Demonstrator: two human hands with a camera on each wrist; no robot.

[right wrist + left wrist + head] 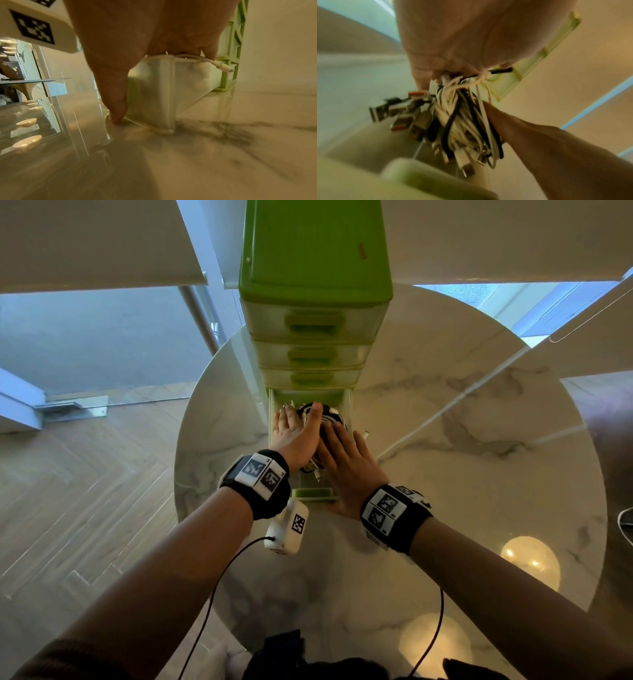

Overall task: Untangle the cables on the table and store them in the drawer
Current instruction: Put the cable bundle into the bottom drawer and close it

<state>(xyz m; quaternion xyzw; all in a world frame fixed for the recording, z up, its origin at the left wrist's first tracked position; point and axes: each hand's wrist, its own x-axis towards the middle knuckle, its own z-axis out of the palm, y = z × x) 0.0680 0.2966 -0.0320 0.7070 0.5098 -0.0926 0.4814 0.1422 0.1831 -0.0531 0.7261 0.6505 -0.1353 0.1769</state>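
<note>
The bottom drawer (313, 494) of a green drawer unit (315, 251) is pulled out over the marble table (445, 474). A bundle of white and black cables (329, 416) (462, 121) lies in it. My left hand (294, 433) (453, 40) holds the bundle's far end, thumb across the top. My right hand (346, 460) (137, 33) lies flat on the bundle with straight fingers, its thumb down the drawer's front wall (154, 88). One white connector (221, 66) hangs over the drawer's right rim. Most of the bundle is hidden under the hands.
The three upper drawers (313, 323) are closed. A thin white line (462, 395), cord or reflection, runs across the table to the right of the drawer. The round table's edge (178, 474) is close on the left, with wooden floor (85, 508) below.
</note>
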